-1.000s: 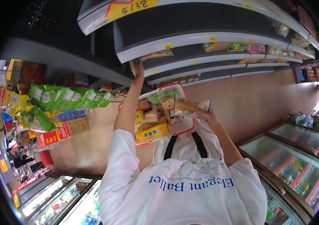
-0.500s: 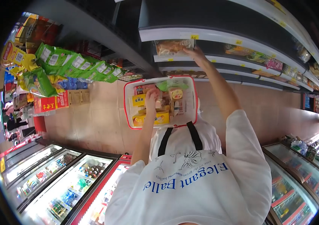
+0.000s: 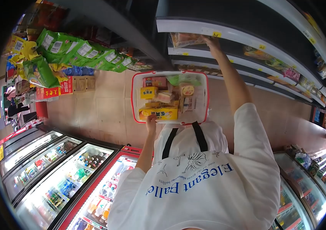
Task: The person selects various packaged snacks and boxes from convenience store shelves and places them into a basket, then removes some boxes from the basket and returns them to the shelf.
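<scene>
My right hand [image 3: 212, 43] reaches up to the shelf, its fingers at the right end of a clear bread package [image 3: 186, 40]. Part of the package is hidden under the shelf lip above. My left hand [image 3: 151, 120] is at the near rim of a white basket with red edging [image 3: 135, 101], fingers curled over the rim and overlapping a yellow box [image 3: 165, 113]. Also in the basket are a smaller yellow box [image 3: 148, 92], a red pack [image 3: 155, 82], a sandwich-like pack [image 3: 165, 96], a green bag [image 3: 184, 79] and a round-labelled pack [image 3: 188, 90].
Shelves with white edges [image 3: 193, 27] run across the top and right, holding more packaged food [image 3: 257, 53]. Green snack bags [image 3: 88, 51] hang at left. Glass-topped freezers [image 3: 67, 188] stand at lower left and right. Tiled floor [image 3: 105, 92] surrounds the basket.
My left hand has drawn back from the basket's inside to its near rim, uncovering the packs. My right hand stays at the bread package while the view has shifted.
</scene>
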